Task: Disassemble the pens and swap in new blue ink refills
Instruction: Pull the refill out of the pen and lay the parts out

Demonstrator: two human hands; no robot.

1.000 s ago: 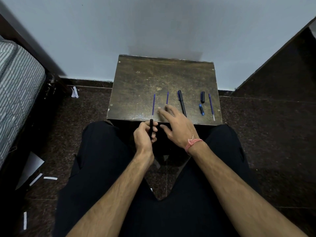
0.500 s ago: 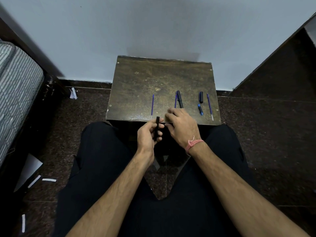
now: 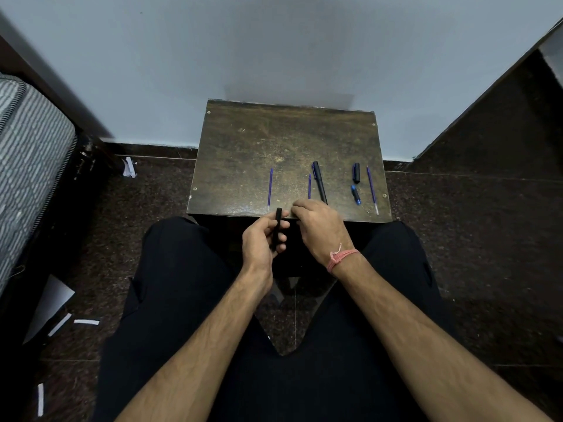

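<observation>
My left hand (image 3: 260,239) grips a black pen barrel (image 3: 277,225), held upright just in front of the small wooden table (image 3: 283,135). My right hand (image 3: 320,229) rests at the table's front edge with fingers curled over the lower end of a thin blue refill (image 3: 309,185); that end is hidden under the fingers. Another blue refill (image 3: 270,187) lies to the left. A whole black pen (image 3: 319,182) lies beside the held refill. Further right are a black cap (image 3: 356,173), a short blue piece (image 3: 355,194) and a third refill (image 3: 372,188).
The table stands against a pale wall, with my dark-trousered legs on either side of it. A striped mattress (image 3: 30,166) sits at the left. Paper scraps (image 3: 86,322) lie on the dark stone floor.
My right hand went from fingers spread over the table to curled on the middle refill, which shifted right toward the black pen. My left hand lifted the barrel slightly toward the table edge.
</observation>
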